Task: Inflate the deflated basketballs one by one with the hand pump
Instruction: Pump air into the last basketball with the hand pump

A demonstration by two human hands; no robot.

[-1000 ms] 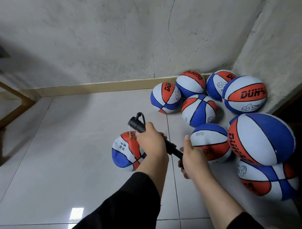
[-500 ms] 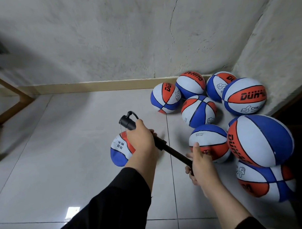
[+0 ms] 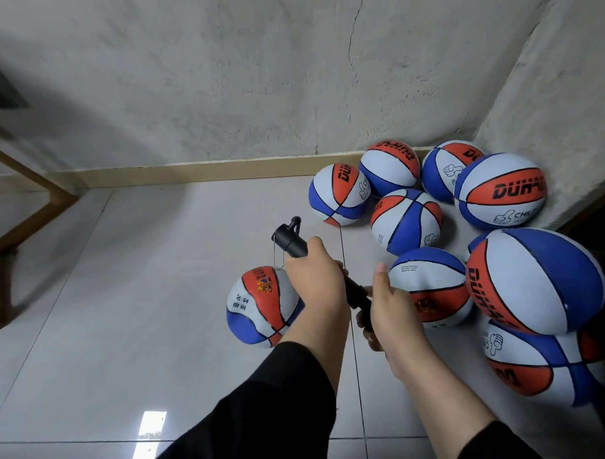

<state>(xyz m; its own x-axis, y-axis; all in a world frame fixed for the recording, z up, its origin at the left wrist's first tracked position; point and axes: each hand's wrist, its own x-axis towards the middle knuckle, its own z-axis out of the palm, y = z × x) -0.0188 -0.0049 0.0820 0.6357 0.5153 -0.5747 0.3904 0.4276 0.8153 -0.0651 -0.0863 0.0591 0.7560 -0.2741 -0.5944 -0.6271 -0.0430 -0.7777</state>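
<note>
Pumping a ball on the tiled floor

The ball (image 3: pixel 259 308) lies on the floor (image 3: pixel 125 304), a thin needle running down to it from the pump (image 3: pixel 291 241). The left hand (image 3: pixel 313 280) grips the pump's barrel; the right hand (image 3: pixel 393 312) curls round its handle end. Other balls (image 3: pixel 407 218) cluster in the corner.

Black hand pump (image 3: pixel 289 241) needled into red-white-blue basketball (image 3: pixel 259 308) on floor.

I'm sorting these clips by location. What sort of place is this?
Probably a bare indoor corner, perhaps a storeroom or an unfinished room: rough grey plaster walls with a crack, a glossy tiled floor edged by a skirting board, and a heap of basketballs piled into the corner.
</note>
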